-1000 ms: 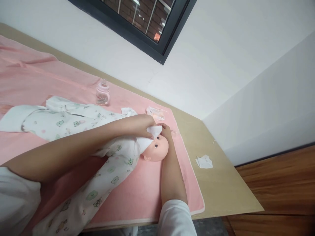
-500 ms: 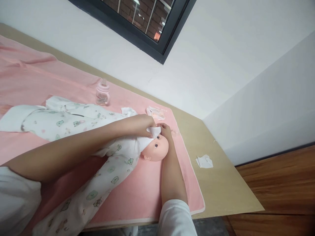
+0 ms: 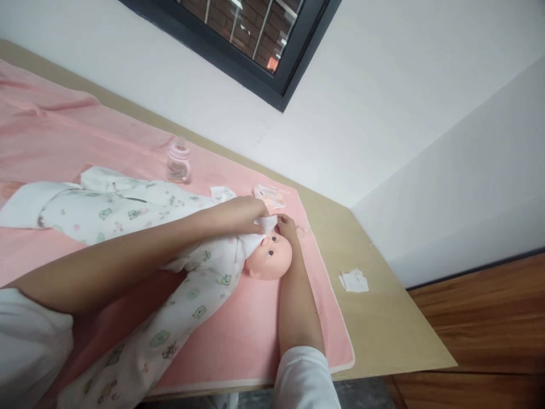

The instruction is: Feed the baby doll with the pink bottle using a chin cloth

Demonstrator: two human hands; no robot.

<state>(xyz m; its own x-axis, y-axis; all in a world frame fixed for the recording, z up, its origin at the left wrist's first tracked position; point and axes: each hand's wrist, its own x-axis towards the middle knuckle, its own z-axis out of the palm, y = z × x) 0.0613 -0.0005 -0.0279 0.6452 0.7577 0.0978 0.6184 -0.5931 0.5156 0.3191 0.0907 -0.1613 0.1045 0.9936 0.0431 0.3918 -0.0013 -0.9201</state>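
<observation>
A baby doll (image 3: 276, 262) lies on its back in a white sleepsuit (image 3: 191, 293) with small green and brown prints. Across its body reaches my left arm, and my left hand (image 3: 249, 215) pinches a white tissue (image 3: 267, 224) at the lower part of the doll's face. The tissue covers the mouth area. My right forearm runs along the crown of the head, and my right hand (image 3: 286, 225) curls round the far side of it, fingers bent inward. Part of those fingers is hidden behind the tissue and head.
A pink blanket (image 3: 238, 335) covers much of the wooden table (image 3: 383, 324). Beyond the doll stand a pink-topped baby bottle (image 3: 179, 162) and a clear packet (image 3: 270, 196). A crumpled white tissue (image 3: 354, 280) lies at right. The wall and a dark window frame (image 3: 281, 91) rise behind.
My left hand has shifted very slightly with the tissue, which has lifted a little, so more of the doll's face around the nose shows. My right hand stays at the head.
</observation>
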